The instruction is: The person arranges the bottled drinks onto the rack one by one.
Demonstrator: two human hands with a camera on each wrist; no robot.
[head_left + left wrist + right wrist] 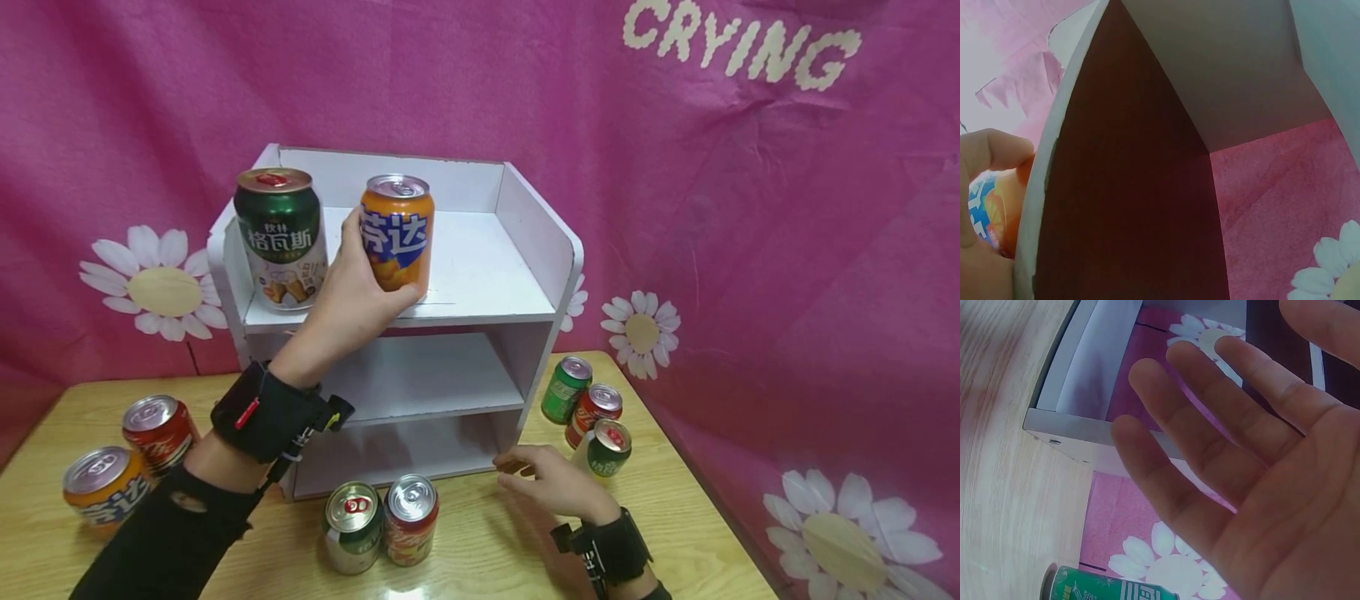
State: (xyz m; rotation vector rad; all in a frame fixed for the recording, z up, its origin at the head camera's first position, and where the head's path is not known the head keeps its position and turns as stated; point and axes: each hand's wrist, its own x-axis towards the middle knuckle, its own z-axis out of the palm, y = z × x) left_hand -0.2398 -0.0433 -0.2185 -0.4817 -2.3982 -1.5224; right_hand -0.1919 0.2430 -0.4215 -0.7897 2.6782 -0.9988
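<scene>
1. Your left hand (352,287) grasps an orange can (408,229), with the thumb and fingers wrapped round its side; the can stands upright above the front part of the top shelf (487,271) of a white shelf unit (540,242). Whether its base touches the board, you cannot tell.

2. To the left of this can, and apart from it, a green-and-white can (277,237) stands upright on the same shelf, near its left side wall.

3. Your right hand (551,479) is released, its fingers loosely extended near the unit's lower right corner; your right wrist view shows the palm and spread fingers.

4. On the wooden table (480,542), before the unit, you see a gold-topped can (352,533) just beside a red-and-white can (411,525), both upright.

5. At the table's left, near your left forearm, stand a red can (157,437) and a second orange can (108,492).

6. Right of the unit, a green can (566,390), a dark red can (588,417) and a red-tabbed can (607,454) form a close row, beyond your right hand.

7. Behind everything hangs a pink cloth (525,92) with white daisies (165,292).
</scene>
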